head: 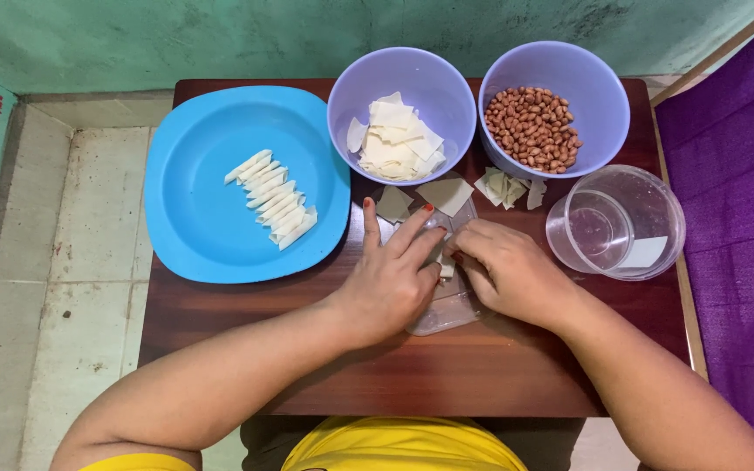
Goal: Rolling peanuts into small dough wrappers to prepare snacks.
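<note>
My left hand (392, 277) and my right hand (505, 269) meet over a clear plastic sheet (449, 312) on the small wooden table (482, 375). Both pinch a small pale dough piece (446, 268) between their fingertips; most of it is hidden by the fingers. Loose square dough wrappers (445, 195) lie just beyond my hands. A blue plate (194, 227) to the left holds a row of several rolled dough pieces (274, 202).
A purple bowl (342, 96) holds stacked square wrappers (397, 139). Another purple bowl (608, 96) holds peanuts (534, 127). A clear plastic container (647, 214) with water stands at the right. Tiled floor lies left, purple cloth (743, 174) right.
</note>
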